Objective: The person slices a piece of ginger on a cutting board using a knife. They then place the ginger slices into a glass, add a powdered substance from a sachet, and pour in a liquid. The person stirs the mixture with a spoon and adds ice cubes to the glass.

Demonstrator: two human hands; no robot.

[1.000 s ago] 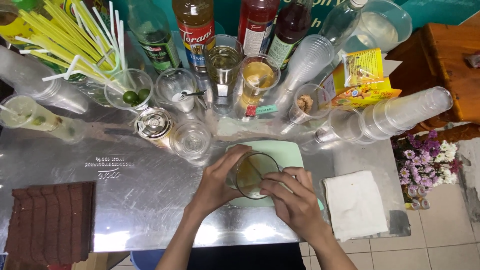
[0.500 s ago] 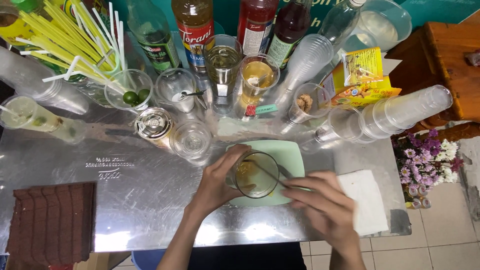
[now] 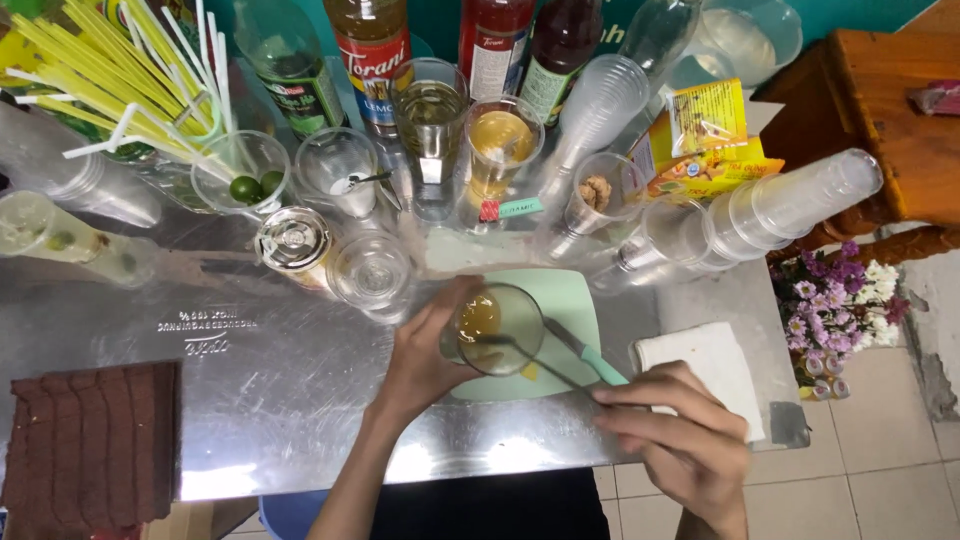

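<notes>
The left hand [image 3: 425, 355] is wrapped around a clear glass [image 3: 497, 328] that stands on a pale green cutting board [image 3: 572, 300] on the steel counter [image 3: 250, 400]. The glass holds a shallow pool of amber liquid with something yellowish at the bottom. The right hand [image 3: 685, 440], in front of the board and to its right, pinches the end of a long thin spoon [image 3: 545, 362] between thumb and fingers; the far end of the spoon dips into the glass. A knife with a teal handle [image 3: 595, 358] lies on the board just beside the glass, touched by neither hand.

As far as this shows, the drink is at an early stage: the glass is only thinly filled and stirring is in hand. The tall glasses of pale and amber liquid [image 3: 500, 140] behind the board, the syrup bottles [image 3: 375, 50] at the back, the limes in a cup [image 3: 245, 185] and the yellow straws [image 3: 110, 60] all stand apart from the glass; no straw is in it.

Against the earlier pictures, the right hand has drawn back from the rim of the glass, away from the board toward the folded white cloth [image 3: 700, 365], and the spoon now shows plainly. The left hand keeps its clasp and the glass stays on the board.
</notes>
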